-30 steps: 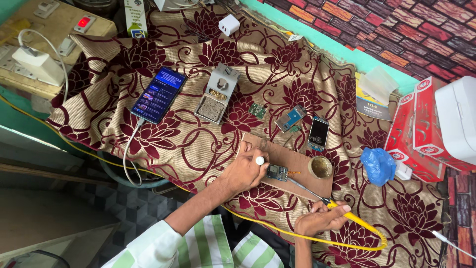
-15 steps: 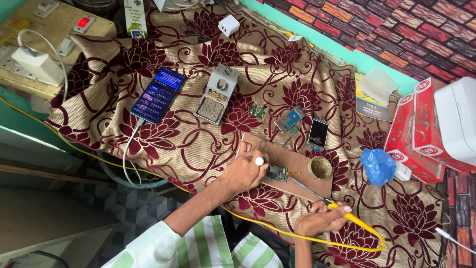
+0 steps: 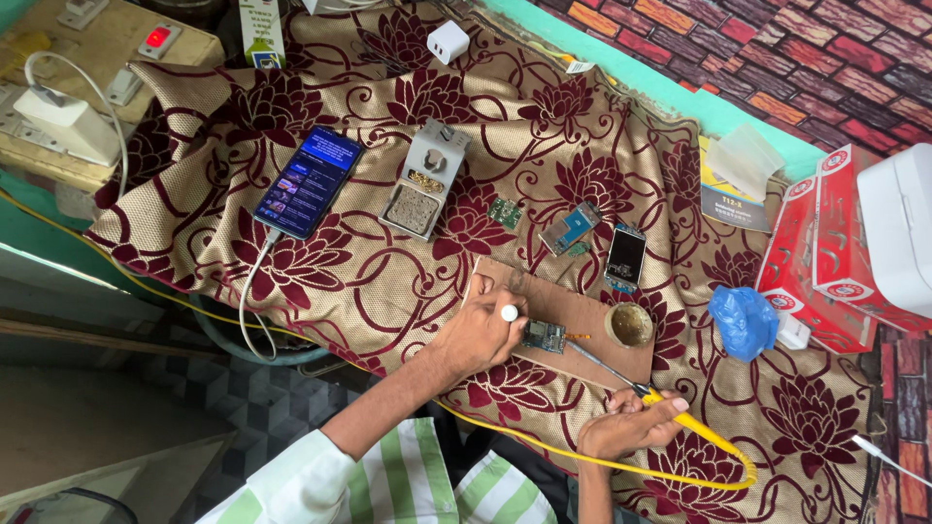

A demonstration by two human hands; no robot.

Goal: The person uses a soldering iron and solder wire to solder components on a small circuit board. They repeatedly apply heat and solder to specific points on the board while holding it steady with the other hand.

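Note:
My left hand [image 3: 482,334] rests on a brown board [image 3: 592,312] and pins down a small green circuit board [image 3: 545,337]. A white ring shows on one finger. My right hand [image 3: 624,425] grips a yellow-handled soldering iron [image 3: 670,412], its thin metal tip reaching up-left to the edge of the circuit board. The iron's yellow cable loops right and back along the table's front edge. A small round tin of brownish paste [image 3: 630,324] sits on the board's right end.
On the maroon flowered cloth [image 3: 320,291] lie a lit phone [image 3: 309,181] on a white cable, a grey soldering-iron stand [image 3: 425,180], small circuit boards [image 3: 572,229], a small phone [image 3: 626,256], a blue wad [image 3: 744,319], and red and white boxes [image 3: 830,252].
The soldering iron's tip has edged closer to the small circuit board. My left hand stays on it.

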